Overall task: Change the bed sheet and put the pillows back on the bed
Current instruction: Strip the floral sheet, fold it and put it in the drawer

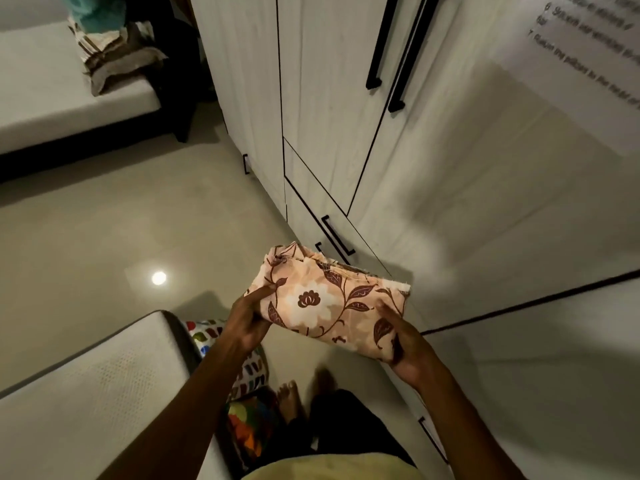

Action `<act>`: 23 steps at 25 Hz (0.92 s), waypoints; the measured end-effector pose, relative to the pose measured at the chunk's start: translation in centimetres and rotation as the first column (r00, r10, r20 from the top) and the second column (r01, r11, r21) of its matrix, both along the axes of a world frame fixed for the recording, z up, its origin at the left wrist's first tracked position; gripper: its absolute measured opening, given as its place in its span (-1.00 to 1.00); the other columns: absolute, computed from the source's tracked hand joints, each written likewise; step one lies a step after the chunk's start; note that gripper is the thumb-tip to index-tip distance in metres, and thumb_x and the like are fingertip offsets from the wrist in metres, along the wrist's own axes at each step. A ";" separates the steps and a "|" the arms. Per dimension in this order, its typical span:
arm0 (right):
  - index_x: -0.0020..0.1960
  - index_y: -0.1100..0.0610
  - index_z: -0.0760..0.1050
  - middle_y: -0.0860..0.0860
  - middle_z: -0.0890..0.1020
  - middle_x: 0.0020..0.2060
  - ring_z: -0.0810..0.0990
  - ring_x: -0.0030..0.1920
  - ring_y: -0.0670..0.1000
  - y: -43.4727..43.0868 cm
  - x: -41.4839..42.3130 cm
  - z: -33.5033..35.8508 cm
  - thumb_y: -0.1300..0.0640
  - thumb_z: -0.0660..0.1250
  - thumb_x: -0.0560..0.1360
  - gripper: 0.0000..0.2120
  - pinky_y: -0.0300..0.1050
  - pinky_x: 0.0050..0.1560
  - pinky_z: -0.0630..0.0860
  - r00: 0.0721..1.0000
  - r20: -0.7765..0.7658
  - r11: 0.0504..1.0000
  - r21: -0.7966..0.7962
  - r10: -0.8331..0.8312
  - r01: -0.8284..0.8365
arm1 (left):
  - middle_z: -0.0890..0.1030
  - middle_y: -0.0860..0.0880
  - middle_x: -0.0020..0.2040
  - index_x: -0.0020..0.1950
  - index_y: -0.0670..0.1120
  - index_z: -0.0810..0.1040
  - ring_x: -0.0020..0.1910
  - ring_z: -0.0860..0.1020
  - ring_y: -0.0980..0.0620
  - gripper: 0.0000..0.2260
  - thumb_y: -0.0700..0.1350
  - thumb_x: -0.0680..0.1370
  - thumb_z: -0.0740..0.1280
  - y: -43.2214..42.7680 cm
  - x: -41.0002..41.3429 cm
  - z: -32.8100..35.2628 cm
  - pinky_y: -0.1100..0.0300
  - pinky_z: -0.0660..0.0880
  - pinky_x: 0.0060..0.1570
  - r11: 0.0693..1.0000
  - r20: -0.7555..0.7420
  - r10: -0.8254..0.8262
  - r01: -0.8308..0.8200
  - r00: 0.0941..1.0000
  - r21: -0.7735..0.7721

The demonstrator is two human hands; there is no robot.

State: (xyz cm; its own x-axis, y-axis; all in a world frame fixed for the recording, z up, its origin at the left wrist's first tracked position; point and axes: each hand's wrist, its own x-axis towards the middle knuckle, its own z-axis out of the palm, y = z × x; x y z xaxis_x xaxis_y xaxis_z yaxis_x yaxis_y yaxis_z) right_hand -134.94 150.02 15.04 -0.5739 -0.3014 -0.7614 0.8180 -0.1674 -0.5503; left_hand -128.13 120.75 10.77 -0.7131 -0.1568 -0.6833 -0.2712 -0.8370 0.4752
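Both hands, left hand (247, 323) and right hand (403, 344), grip the folded floral sheet (329, 303) at its ends, keeping its folds together, likely for carrying to the bare mattress (86, 393)

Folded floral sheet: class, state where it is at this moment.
Head view, centre: the folded floral sheet is held off the floor between the left hand and right hand, before the wardrobe, right of the bare mattress.

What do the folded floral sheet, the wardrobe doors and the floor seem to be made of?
The folded floral sheet looks like thin matte woven cloth, perhaps cotton: soft creases, frayed edge. The wardrobe doors seem pale wood-grain laminate: fine straight streaks. The floor is glossy tile or stone: a bright round reflection.
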 end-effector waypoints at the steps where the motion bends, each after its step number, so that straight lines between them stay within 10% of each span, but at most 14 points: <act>1: 0.38 0.09 0.55 0.17 0.69 0.24 0.67 0.25 0.23 -0.6 -0.9 -0.1 0.05 0.42 0.58 -0.62 0.35 0.33 0.52 1.000 -0.006 1.000 0.012 -0.005 0.005 | 0.63 -0.24 0.32 0.41 -0.24 0.54 0.26 0.65 -0.23 -0.52 -0.29 0.48 0.43 -0.6 -1.2 -0.1 -0.14 0.65 0.16 0.999 0.019 -0.040 0.040 0.999 -0.021; 9: 0.36 0.14 0.59 0.17 0.71 0.20 0.68 0.23 0.22 -4.5 -8.9 -3.0 0.08 0.54 0.46 -0.51 0.37 0.34 0.52 0.997 -0.064 0.997 0.071 -0.036 0.040 | 0.65 -0.26 0.28 0.38 -0.21 0.58 0.26 0.63 -0.29 -0.50 -0.10 0.47 0.51 -6.9 -11.0 -1.1 -0.28 0.49 0.36 0.959 0.149 -0.215 0.238 0.965 -0.153; 19: 0.36 0.09 0.59 0.13 0.72 0.18 0.69 0.22 0.19 -9.8 -13.1 -4.5 -0.04 0.54 0.45 -0.48 0.30 0.32 0.55 0.964 -0.079 0.962 0.083 -0.253 0.260 | 0.67 -0.24 0.25 0.36 -0.20 0.57 0.15 0.66 -0.22 -0.68 -0.15 0.62 0.34 -13.1 -22.1 0.3 -0.07 0.68 0.05 0.840 0.199 -0.500 0.528 0.843 -0.124; 23: 0.30 0.08 0.62 0.12 0.75 0.12 0.72 0.16 0.19 -14.1 -13.2 -5.1 -0.08 0.55 0.42 -0.51 0.29 0.28 0.59 0.910 -0.102 0.900 0.141 -0.401 0.412 | 0.65 -0.27 0.28 0.43 -0.24 0.52 0.26 0.63 -0.31 -0.45 -0.11 0.47 0.50 -16.7 -26.2 -1.6 -0.23 0.54 0.30 0.718 0.183 -0.637 0.662 0.749 -0.214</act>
State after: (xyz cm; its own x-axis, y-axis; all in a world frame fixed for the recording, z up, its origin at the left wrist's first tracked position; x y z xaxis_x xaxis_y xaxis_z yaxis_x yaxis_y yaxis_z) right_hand -148.11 135.96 9.91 -0.6737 0.0889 -0.7336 0.6562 -0.3847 -0.6492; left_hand -154.37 104.07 9.17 -0.6412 0.1491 -0.7527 -0.7555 -0.2946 0.5852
